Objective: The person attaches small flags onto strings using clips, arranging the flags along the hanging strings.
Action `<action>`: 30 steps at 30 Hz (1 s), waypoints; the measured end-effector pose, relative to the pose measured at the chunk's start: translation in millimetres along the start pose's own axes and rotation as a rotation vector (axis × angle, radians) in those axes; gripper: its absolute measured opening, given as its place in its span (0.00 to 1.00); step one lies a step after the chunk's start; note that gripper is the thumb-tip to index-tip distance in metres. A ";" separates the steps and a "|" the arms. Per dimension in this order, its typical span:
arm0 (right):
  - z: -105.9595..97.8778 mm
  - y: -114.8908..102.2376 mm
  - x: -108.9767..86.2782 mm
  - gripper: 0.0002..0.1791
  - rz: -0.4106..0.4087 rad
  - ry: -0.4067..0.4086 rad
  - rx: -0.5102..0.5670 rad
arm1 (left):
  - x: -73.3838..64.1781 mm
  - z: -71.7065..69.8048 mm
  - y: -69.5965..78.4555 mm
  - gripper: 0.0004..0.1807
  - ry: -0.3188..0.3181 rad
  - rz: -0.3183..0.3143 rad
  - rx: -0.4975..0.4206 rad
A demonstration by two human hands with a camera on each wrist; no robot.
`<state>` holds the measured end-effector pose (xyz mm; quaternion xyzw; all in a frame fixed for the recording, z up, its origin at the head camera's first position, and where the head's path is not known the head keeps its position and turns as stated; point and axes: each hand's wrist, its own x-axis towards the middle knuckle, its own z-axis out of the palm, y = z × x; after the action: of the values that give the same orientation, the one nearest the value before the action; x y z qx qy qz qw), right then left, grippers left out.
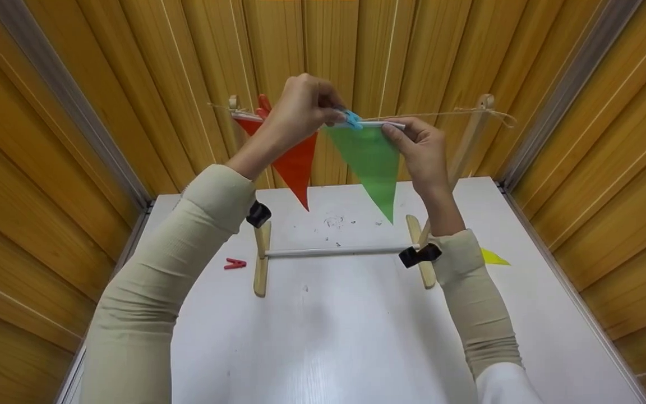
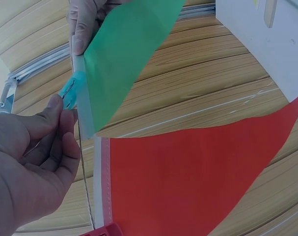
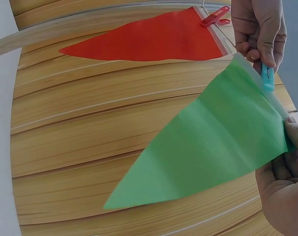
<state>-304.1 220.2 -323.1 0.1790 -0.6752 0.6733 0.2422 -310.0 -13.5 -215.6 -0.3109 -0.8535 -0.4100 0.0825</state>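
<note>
My left hand (image 1: 310, 104) pinches a blue clothespin (image 1: 352, 119) between thumb and fingers, at the white top edge of a green pennant (image 1: 370, 163). In the left wrist view the clothespin (image 2: 74, 89) sits across that edge and the string (image 2: 85, 182). My right hand (image 1: 424, 148) pinches the pennant's other top corner between thumb and fingers. To the left, a red pennant (image 1: 295, 165) hangs from the string by a red clothespin (image 3: 216, 17). Both pennants point downward, side by side.
The string is tied to a wooden post (image 1: 469, 140) at right and another at left, partly behind my arm. A white rod (image 1: 340, 251) joins the stand's wooden feet (image 1: 261, 275). A loose red clothespin (image 1: 235, 264) and a yellow pennant (image 1: 494, 257) lie on the white table (image 1: 312, 331).
</note>
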 end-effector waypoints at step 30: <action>0.0 3.2 -1.1 0.12 -0.021 -0.030 0.014 | 3.2 1.0 2.3 0.15 -0.101 0.030 0.130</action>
<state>-305.1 220.2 -326.4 0.1979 -0.6722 0.6726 0.2378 -311.0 -10.2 -213.5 -0.3377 -0.8766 -0.3364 0.0655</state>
